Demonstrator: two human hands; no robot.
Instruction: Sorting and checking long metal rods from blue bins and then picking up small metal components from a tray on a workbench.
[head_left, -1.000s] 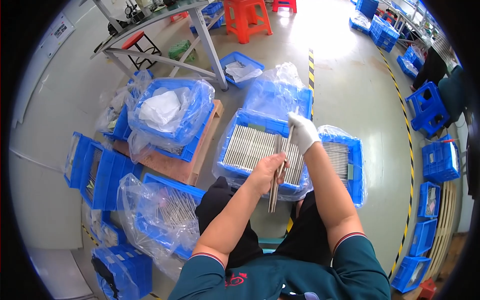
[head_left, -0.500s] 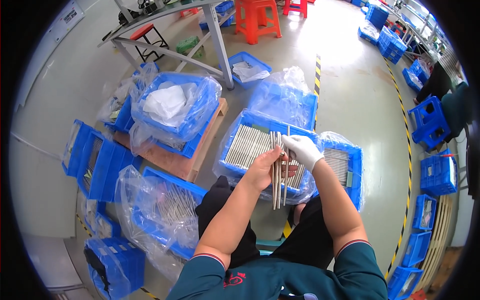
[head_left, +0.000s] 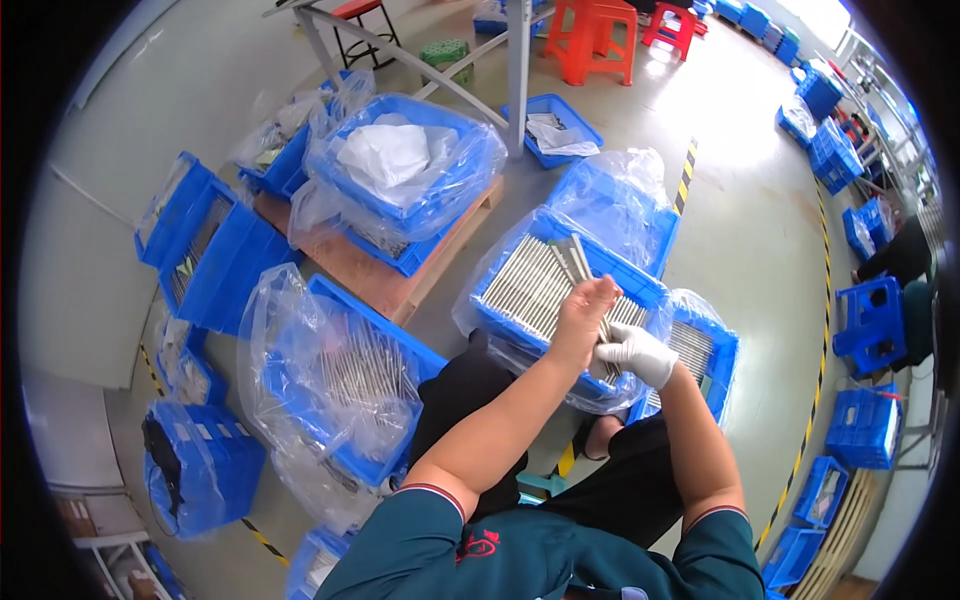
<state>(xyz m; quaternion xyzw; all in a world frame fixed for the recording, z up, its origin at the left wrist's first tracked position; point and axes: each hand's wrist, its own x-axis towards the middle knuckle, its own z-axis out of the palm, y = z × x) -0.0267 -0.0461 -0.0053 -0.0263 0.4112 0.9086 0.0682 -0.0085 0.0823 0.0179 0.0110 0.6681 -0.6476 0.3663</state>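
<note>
My bare left hand [head_left: 583,312] and my white-gloved right hand [head_left: 636,354] both grip a bundle of thin grey metal rods [head_left: 578,259]. The bundle's upper end sticks out above my left hand, over a blue plastic crate [head_left: 640,284] lined with a clear bag. That crate holds rows of the same metal rods [head_left: 520,286]. A second blue crate [head_left: 722,347] with more rods sits just to the right of my hands.
A bag-lined blue crate of rods [head_left: 345,380] lies at my left knee. On a wooden pallet [head_left: 370,275] stands a blue crate with white wrapping [head_left: 400,165]. More blue crates ring the floor; red stools [head_left: 595,35] and a table leg [head_left: 518,70] stand behind.
My hands with the rod bundle moved from the gap between the two crates to over the left crate. My gloved right hand slid from the bundle's top down to its lower end.
</note>
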